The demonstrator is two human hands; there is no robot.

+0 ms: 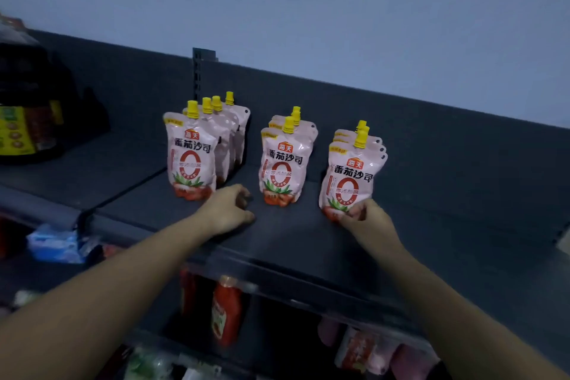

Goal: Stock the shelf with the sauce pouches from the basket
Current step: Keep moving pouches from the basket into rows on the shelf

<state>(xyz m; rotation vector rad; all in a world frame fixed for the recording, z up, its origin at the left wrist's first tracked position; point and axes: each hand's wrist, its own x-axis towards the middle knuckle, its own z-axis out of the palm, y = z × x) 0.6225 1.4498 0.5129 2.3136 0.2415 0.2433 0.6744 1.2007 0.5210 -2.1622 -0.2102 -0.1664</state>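
Since my right hand [362,214] pinched the bottom of the front sauce pouch [350,176] in the right row on the shelf [293,234], I thought it best to set it down straight, label out. Both arms reached forward. My left hand [228,210] lay on the shelf between the other rows [282,170], fingers [243,194] curled, holding nothing.

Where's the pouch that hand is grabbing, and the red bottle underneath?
front sauce pouch of the right row [351,176]: head view, middle of its label.
right hand [368,219]: head view, its back.
red sauce bottle [226,311]: head view, its body.
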